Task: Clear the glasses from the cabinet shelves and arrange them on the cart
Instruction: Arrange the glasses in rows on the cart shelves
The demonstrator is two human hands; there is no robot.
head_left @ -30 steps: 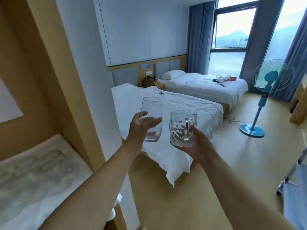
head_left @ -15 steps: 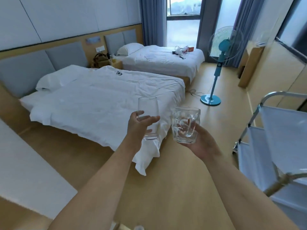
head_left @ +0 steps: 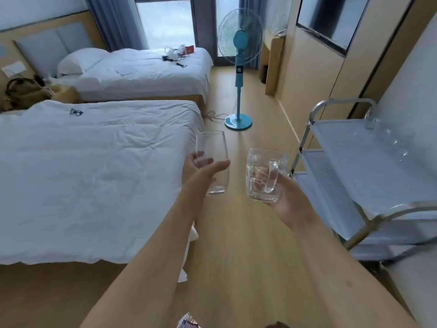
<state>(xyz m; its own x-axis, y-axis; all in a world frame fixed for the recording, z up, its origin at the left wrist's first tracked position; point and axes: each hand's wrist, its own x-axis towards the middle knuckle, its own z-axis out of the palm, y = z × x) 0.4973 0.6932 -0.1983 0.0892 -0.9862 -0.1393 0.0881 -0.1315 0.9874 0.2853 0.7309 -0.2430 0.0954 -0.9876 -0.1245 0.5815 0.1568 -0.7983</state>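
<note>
Currently the left hand (head_left: 198,171) grips the tumbler (head_left: 212,162); the right hand (head_left: 286,197) grips the mug (head_left: 262,176); both glasses should stay upright until set near the cart (head_left: 378,162) top shelf's front edge.

A hotel-style twin bedroom, this one. Two low beds made up in white duvets, the near bed (head_left: 94,174) and the far bed (head_left: 142,72), sit side by side against a padded grey headboard panel (head_left: 47,48) framed in pale wood. A white pillow (head_left: 80,60) lies at the far bed's head. A turquoise pedestal fan (head_left: 238,67) stands on the light wood floor (head_left: 248,233) before blue-grey curtains (head_left: 118,22) and a tall window. A steel-framed, white-shelved service cart (head_left: 354,185) waits at the right wall.
</note>
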